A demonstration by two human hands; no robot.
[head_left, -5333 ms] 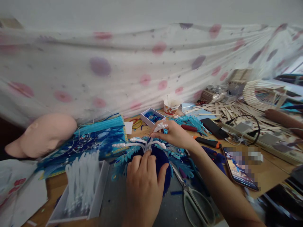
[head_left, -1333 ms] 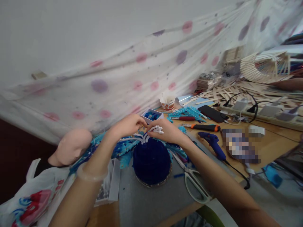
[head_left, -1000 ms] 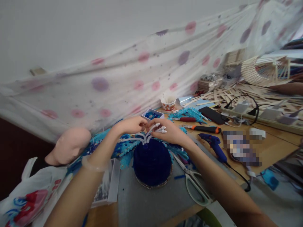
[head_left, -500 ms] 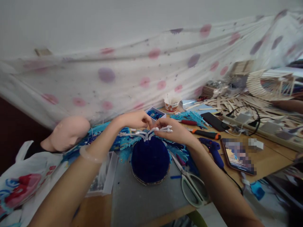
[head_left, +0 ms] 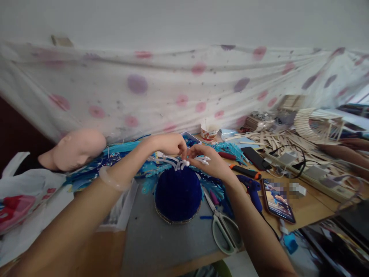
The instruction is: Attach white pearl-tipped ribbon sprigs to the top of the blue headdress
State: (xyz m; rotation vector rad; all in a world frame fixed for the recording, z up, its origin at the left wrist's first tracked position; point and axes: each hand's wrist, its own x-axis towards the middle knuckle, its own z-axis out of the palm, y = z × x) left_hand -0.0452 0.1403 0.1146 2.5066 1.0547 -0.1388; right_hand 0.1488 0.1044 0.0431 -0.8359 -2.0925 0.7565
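A dark blue velvet cap (head_left: 178,194), edged with a beaded trim, rests on the grey mat in front of me. White beaded stems (head_left: 179,164) fan out from its far side, above turquoise feather-like ornaments (head_left: 148,185). My left hand (head_left: 172,145), with a pale bangle on its wrist, pinches among the stems at the cap's far edge. From the other side, my right hand (head_left: 206,159) has thumb and fingers closed on the same stems, whose white tips show against the hand. The fingertips nearly meet; exactly what lies between them is hard to see.
Scissors (head_left: 225,231), a blue glue gun (head_left: 253,190), an orange-black cutter (head_left: 245,171) and a lit phone (head_left: 278,200) lie at right. A mannequin head (head_left: 80,150) lies at left near a white box (head_left: 123,209). Another person's arm (head_left: 346,156) reaches in beside wooden strips (head_left: 265,140).
My view has tilted and shifted, so the table things sit further left. Both hands stay at the stems, with the fingertips slightly lower and nearer the cap.
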